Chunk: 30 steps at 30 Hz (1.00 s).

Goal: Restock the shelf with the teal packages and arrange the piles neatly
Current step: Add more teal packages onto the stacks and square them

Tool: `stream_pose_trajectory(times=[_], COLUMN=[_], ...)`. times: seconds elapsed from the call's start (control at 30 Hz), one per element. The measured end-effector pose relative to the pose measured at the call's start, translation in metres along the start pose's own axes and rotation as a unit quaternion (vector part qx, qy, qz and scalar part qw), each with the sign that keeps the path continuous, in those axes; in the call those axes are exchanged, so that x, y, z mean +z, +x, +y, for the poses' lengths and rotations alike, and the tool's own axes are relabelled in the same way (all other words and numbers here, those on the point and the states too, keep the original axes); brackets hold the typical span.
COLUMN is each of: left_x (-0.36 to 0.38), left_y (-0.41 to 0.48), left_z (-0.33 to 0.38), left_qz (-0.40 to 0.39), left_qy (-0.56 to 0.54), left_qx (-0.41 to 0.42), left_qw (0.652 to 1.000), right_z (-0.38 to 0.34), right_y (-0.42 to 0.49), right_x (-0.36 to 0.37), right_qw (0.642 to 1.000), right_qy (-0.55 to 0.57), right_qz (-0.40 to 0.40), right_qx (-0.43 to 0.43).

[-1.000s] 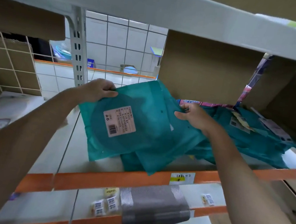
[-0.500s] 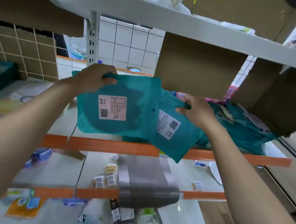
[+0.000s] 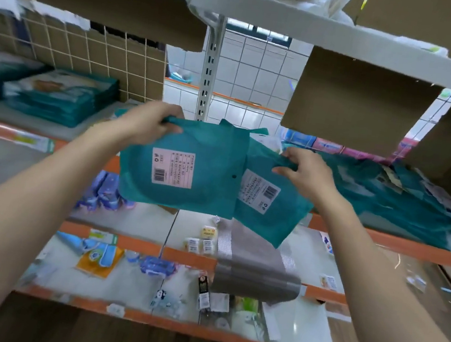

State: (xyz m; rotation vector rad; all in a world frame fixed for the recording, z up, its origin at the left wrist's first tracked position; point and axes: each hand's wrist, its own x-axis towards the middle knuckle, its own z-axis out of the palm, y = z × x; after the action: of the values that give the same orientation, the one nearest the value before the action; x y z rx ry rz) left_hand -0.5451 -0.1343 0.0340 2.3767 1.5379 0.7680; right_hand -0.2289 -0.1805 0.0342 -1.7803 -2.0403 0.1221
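I hold two teal packages in the air in front of the shelf. My left hand (image 3: 150,123) grips the top edge of the larger teal package (image 3: 209,151), whose pink barcode label faces me. My right hand (image 3: 303,172) pinches the upper edge of a second teal package (image 3: 264,219), which hangs tilted and partly behind the first. A loose heap of teal packages (image 3: 392,198) lies on the shelf at the right. Neat teal stacks (image 3: 62,97) sit on the shelf at the left.
Cardboard boxes (image 3: 354,101) hang down from the upper shelf above the right heap. An upright white post (image 3: 211,65) divides the bays. The orange-edged lower shelves (image 3: 140,245) carry a grey folded bundle (image 3: 251,269) and small packets. Behind is a wire grid.
Both hands have lifted the two packages off the shelf and carried them leftward and toward me. The view has swung left, so the neat teal stacks now show.
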Motion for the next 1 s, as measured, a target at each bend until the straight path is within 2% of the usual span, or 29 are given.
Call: stream_pose_trajectory(times=[0.27, 0.53, 0.67, 1.0], left_x=[-0.054, -0.133, -0.167, -0.220], left_y=[-0.042, -0.081, -0.095, -0.118], left_z=[-0.056, -0.169, -0.223, -0.326], left_qz=[0.049, 0.036, 0.044, 0.084], left_qy=[0.032, 0.044, 0.048, 0.054], left_qx=[-0.032, -0.091, -0.093, -0.133], left_qw=[0.998, 0.994, 0.993, 0.986], right_z=[-0.085, -0.204, -0.263, -0.359], right_y=[0.033, 0.072, 0.091, 0.135], right_x=[0.028, 0.083, 0.111, 0.168], right_qw=[0.997, 0.994, 0.994, 0.993], right_qy=[0.030, 0.040, 0.031, 0.023], right_qz=[-0.026, -0.028, -0.013, -0.030], right_qx=[-0.060, -0.093, -0.105, -0.116])
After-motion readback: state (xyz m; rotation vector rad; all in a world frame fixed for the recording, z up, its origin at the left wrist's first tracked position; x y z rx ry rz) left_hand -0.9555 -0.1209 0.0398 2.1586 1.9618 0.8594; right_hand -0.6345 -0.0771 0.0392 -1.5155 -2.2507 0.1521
